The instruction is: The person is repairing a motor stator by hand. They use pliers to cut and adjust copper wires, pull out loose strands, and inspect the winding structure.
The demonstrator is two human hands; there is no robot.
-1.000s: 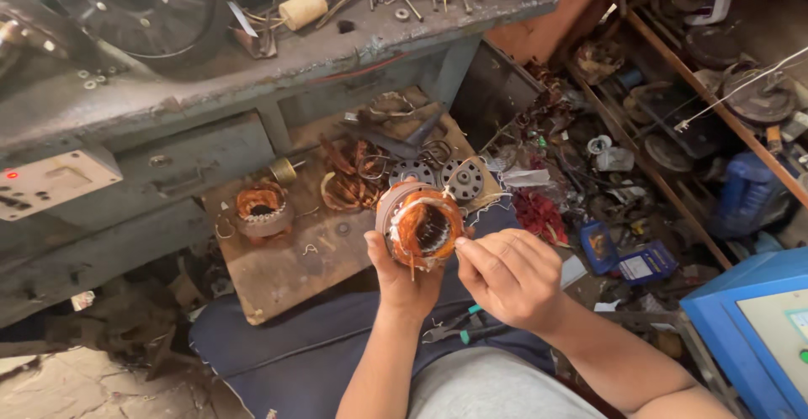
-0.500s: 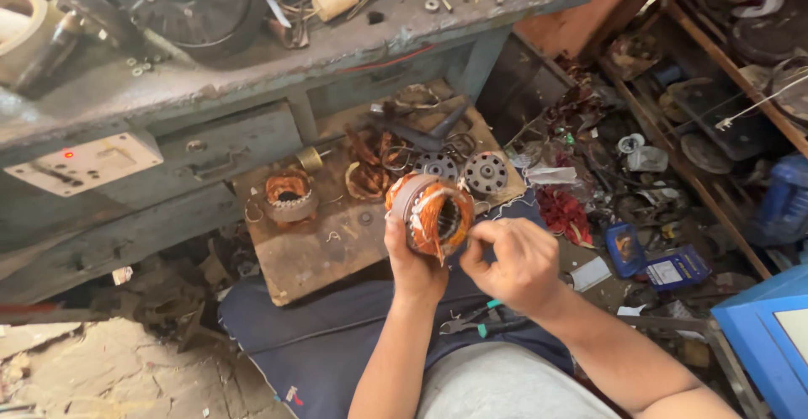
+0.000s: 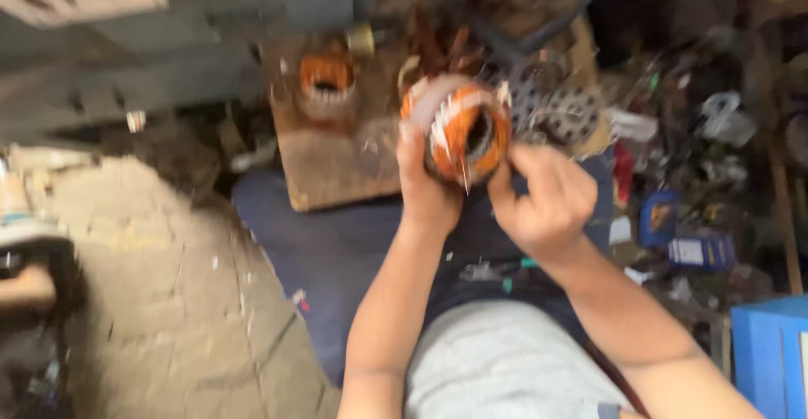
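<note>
My left hand (image 3: pixel 427 190) grips a round motor stator (image 3: pixel 459 126) wound with orange copper coils, held up in front of me. My right hand (image 3: pixel 547 198) is closed at the stator's lower right edge, fingers pinched by a thin pale wire or strip that hangs from the windings. The picture is motion-blurred, so I cannot tell exactly what the right fingers pinch. A second copper-wound stator (image 3: pixel 326 81) sits on a wooden board (image 3: pixel 337 171) on the floor beyond my hands.
A grey metal workbench (image 3: pixel 202 40) runs along the top. Perforated metal discs (image 3: pixel 555 108) and scrap parts lie to the right, with a blue meter (image 3: pixel 661 217) and a blue box (image 3: pixel 770 356). A dark blue cloth (image 3: pixel 320 251) covers the stone floor (image 3: pixel 143 284).
The camera has swung down and left, so the bench top has left the view and more floor shows. Both hands stay on the stator, now higher in the picture.
</note>
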